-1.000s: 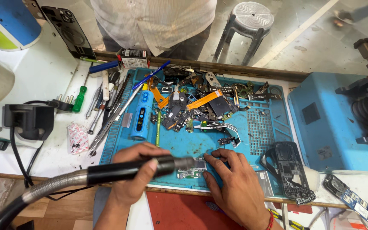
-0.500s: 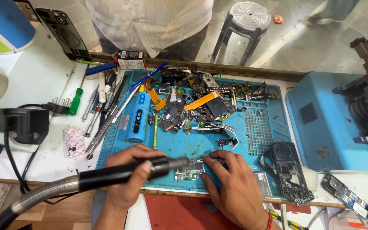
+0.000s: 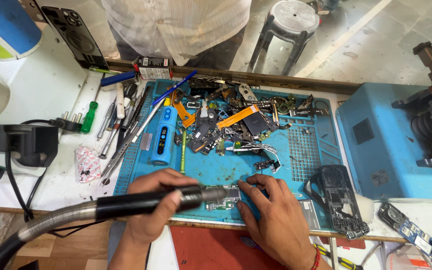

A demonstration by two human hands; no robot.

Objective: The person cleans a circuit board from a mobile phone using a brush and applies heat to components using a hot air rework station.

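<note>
My left hand [image 3: 148, 212] grips a black rotary tool handpiece [image 3: 146, 202] with a flexible metal hose running off to the lower left. Its tip rests on a small green circuit board [image 3: 224, 198] lying on the blue work mat [image 3: 206, 170] near the front edge. My right hand [image 3: 268, 217] lies flat on the mat, its fingertips pressing on the board's right end.
A heap of phone parts and flex cables [image 3: 231, 122] fills the mat's far half. A blue cylindrical device [image 3: 162, 136], screwdrivers and tweezers [image 3: 118, 125] lie left. A black phone frame [image 3: 338, 200] and a blue machine [image 3: 386, 145] sit right. Another person stands behind the bench [image 3: 176, 25].
The camera view shifted slightly; both hands stay on the board, with the tool tip nudged a little along it.
</note>
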